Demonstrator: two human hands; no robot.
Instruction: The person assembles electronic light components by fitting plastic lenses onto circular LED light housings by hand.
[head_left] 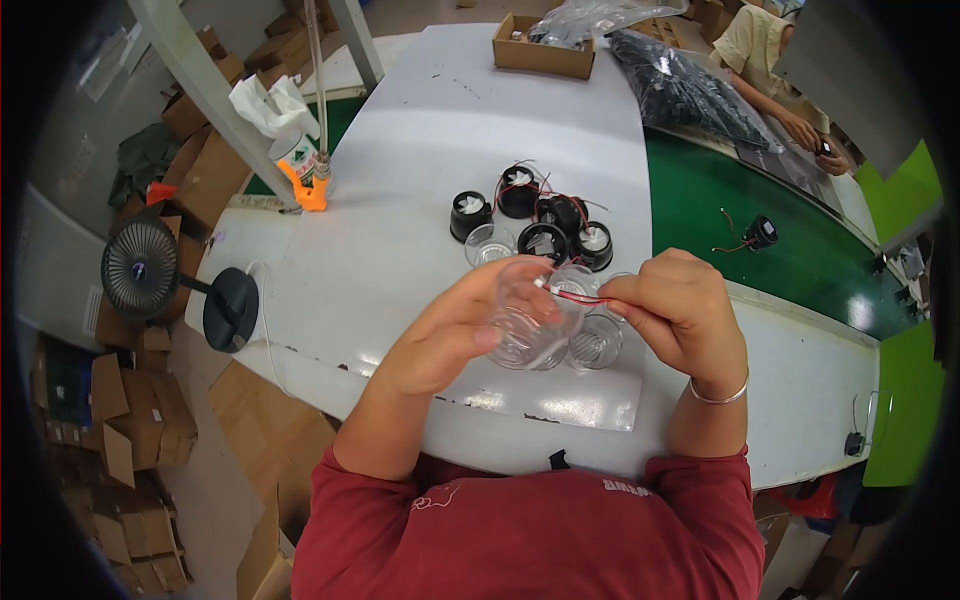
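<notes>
Left hand [440,345]: curved around clear cup [525,345]
Right hand [680,308]: pinching red wires [585,298]
Clear cup: held above the table [390,230]
White plug [545,287]: overlaps cup; inside or outside, cannot tell
Wire step: apparently threading plug through cup
Next move: likely calls for steady cup, gentle wire guidance

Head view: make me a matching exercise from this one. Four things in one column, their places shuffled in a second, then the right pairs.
Column one
1. Raised clear cup
2. Red wires by that cup
3. Dark desk fan
4. Shallow cardboard box

Column two
A. At the far end of the white table
B. Pinched in the right hand
C. At the left edge of the white table
D. Held in the left hand

Right pairs: 1-D, 2-B, 3-C, 4-A
</notes>
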